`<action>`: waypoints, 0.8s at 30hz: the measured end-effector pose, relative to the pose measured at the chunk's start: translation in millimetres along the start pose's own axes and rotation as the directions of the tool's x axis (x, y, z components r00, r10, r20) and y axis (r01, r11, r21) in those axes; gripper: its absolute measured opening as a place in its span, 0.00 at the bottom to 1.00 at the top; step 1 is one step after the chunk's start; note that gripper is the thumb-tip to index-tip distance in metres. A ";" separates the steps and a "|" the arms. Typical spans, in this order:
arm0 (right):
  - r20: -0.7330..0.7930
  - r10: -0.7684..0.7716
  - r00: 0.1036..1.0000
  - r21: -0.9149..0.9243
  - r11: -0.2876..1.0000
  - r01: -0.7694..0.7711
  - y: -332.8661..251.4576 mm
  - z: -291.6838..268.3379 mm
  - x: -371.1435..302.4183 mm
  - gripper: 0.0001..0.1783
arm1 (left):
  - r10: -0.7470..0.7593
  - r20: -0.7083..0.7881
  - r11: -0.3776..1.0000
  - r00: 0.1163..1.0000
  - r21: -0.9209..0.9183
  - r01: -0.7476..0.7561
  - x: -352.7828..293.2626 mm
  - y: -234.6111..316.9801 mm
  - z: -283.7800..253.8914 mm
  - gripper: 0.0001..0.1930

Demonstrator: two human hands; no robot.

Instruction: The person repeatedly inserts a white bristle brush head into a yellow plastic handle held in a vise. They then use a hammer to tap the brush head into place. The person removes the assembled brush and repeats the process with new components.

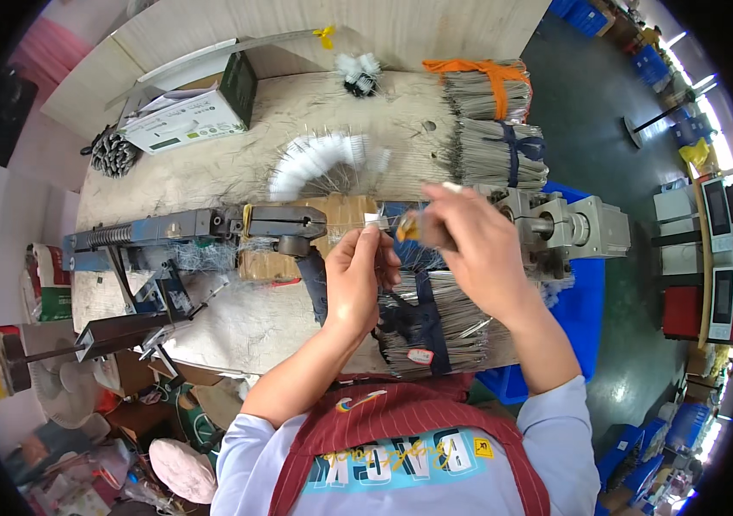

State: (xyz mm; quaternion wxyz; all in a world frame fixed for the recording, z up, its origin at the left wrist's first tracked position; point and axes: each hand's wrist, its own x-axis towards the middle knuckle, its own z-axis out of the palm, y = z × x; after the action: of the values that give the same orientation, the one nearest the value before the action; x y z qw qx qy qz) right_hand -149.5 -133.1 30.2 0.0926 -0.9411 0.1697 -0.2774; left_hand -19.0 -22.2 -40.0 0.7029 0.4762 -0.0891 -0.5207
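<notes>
My left hand (358,262) is closed in a pinch over the bench, with a small white piece (371,218) standing up from its fingertips. Just right of it is my right hand (468,239), its curled fingers smeared by motion. A yellow-orange bit (407,228) shows at those fingers; whether they grip anything is not clear. Beyond my hands, white pieces with thin wire stems (319,162) lie in a curved fan. Beneath my forearms rests a bundle of thin metal wires (461,314) tied with dark cloth.
A blue metal clamp device (203,225) with plier-like jaws spans the bench on the left. At right sits a metal machine head (568,225), above a blue crate (585,301). Tied wire bundles (491,93), a white-green box (186,112) and a white cluster (358,73) lie farther back.
</notes>
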 end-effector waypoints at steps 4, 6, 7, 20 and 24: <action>0.263 -0.268 0.927 -0.130 0.942 0.309 -3.5 8.2 -4.5 0.09 | 0.151 -0.095 0.975 0.984 0.176 -0.133 -2.5 -2.6 1.2 0.16; 0.267 -0.284 0.921 -0.125 0.937 0.325 -1.7 9.1 -1.3 0.08 | 0.158 -0.071 0.969 0.985 0.205 -0.140 -1.3 -2.9 -1.1 0.16; 0.267 -0.293 0.918 -0.125 0.934 0.334 0.0 8.8 1.7 0.08 | 0.163 -0.057 0.964 0.985 0.220 -0.147 -0.6 -2.9 -2.3 0.16; 0.646 -0.063 0.760 0.209 0.973 -0.096 26.7 31.7 72.7 0.09 | 0.037 -0.039 0.998 0.999 0.043 -0.035 -8.6 0.2 -1.9 0.17; 0.642 -0.082 0.762 0.294 0.945 -0.146 29.9 28.4 70.2 0.13 | 0.016 -0.052 0.998 0.999 0.058 -0.013 -10.0 2.5 0.4 0.19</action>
State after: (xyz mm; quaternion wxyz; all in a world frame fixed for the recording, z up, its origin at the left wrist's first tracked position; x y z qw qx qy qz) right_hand -86.5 -184.5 33.0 0.3045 -0.9468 0.0955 0.0412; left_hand -22.1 -14.2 -34.1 0.6948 0.5091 -0.0889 -0.5001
